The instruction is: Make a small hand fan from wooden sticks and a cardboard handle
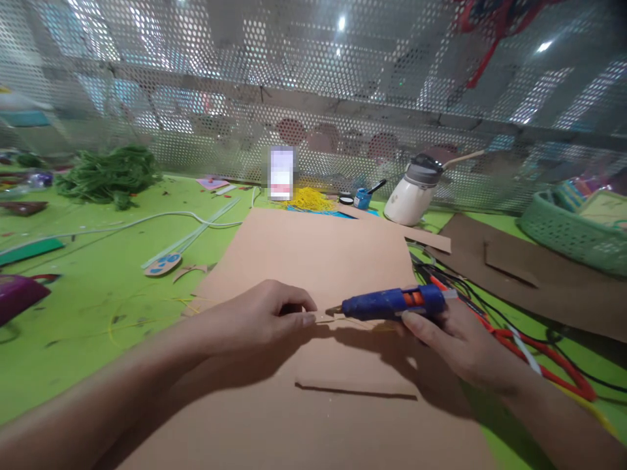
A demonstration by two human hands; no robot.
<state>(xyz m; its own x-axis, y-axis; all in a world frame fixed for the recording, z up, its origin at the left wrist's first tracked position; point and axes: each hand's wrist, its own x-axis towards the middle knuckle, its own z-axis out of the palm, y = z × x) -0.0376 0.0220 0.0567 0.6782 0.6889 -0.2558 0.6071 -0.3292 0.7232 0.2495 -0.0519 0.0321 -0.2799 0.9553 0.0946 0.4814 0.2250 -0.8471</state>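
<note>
My right hand (458,336) is wrapped around a blue hot glue gun (375,304), its metal tip pointing left. Close to that tip, the thumb and fingers of my left hand (272,314) are pinched together on a thin yellow string (329,320). The string runs right, under the gun, just over the cardboard. Both hands are above a large tan cardboard sheet (328,251). A smaller cardboard piece (360,375) with a dark lower edge lies on it below the gun. The right hand's gripping fingers are mostly hidden.
On the green table (98,261) are a green string pile (108,171), yellow strings (308,199), and a decorated cardboard oval (163,264). Right are a white jar (410,196), black cables, red-orange-handled scissors (563,365), brown cardboard (470,261) and a green basket (568,228). Perforated metal stands behind.
</note>
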